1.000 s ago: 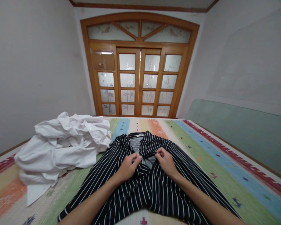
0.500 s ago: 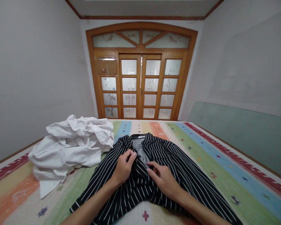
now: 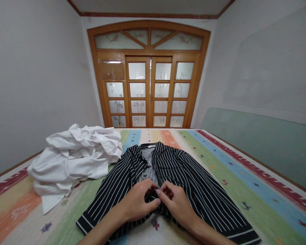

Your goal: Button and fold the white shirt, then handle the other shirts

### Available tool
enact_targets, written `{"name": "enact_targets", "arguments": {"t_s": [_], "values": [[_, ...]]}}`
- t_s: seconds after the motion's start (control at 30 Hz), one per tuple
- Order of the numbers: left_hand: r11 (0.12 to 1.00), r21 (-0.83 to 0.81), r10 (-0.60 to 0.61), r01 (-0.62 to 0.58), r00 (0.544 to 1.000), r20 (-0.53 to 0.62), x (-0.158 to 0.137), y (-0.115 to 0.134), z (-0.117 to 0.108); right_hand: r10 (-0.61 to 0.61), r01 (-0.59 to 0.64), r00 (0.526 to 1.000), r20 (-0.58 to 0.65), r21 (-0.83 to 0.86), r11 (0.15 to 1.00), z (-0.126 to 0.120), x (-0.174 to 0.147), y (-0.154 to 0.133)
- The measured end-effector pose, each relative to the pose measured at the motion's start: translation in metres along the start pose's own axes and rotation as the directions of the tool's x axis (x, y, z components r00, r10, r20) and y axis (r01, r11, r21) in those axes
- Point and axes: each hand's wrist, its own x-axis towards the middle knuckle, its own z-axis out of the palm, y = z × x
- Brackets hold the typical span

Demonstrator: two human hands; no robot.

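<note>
A black shirt with white stripes [image 3: 201, 183] lies spread out with its collar at the far end and its front parted, showing a grey inside. Over the lower part of its front opening, my left hand [image 3: 140, 199] curls with thumb and fingertips on the shirt's edge. Close against it, my right hand [image 3: 177, 200] pinches the other front edge, thumb and forefinger together. The two hands nearly touch at the fingertips. The cloth between the fingers is mostly hidden behind them.
To the left lies a crumpled heap of white cloth [image 3: 76, 163]. Everything rests on a bed-like surface with a striped, multicoloured cover [image 3: 244, 177]. A pale green panel [image 3: 257, 143] runs along the right side. Wooden doors with glass panes [image 3: 148, 88] stand beyond the far edge.
My left hand has moved down the shirt front, towards me, and now meets my right hand. The shirt's upper opening is uncovered. The view has shifted slightly.
</note>
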Motion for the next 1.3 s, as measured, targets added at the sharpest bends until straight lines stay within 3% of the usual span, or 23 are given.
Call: {"name": "enact_targets", "arguments": {"t_s": [0.1,0.33,0.83,1.03,1.3], "values": [[0.999,-0.012,0.046,-0.046,0.999,-0.013,-0.001,0.002,0.014,-0.005,0.005,1.0,-0.023,0.013,1.0,0.002,0.0,0.001],[0.995,-0.075,-0.076,0.071,0.995,-0.064,-0.003,-0.009,0.023,0.017,-0.016,1.0,-0.007,0.046,0.999,-0.001,-0.001,0.005],[0.999,-0.026,0.021,-0.023,0.998,-0.059,-0.005,-0.007,0.028,-0.058,0.053,0.995,0.081,0.057,0.997,-0.014,-0.002,0.005],[0.999,-0.035,0.006,-0.008,0.998,-0.063,-0.003,-0.01,0.031,0.021,-0.046,0.993,0.112,0.222,0.974,-0.016,0.001,0.005],[0.999,0.036,-0.009,0.016,0.979,-0.201,-0.004,-0.005,0.041,0.163,-0.216,0.973,0.162,0.404,0.889,-0.014,0.001,0.003]]}}
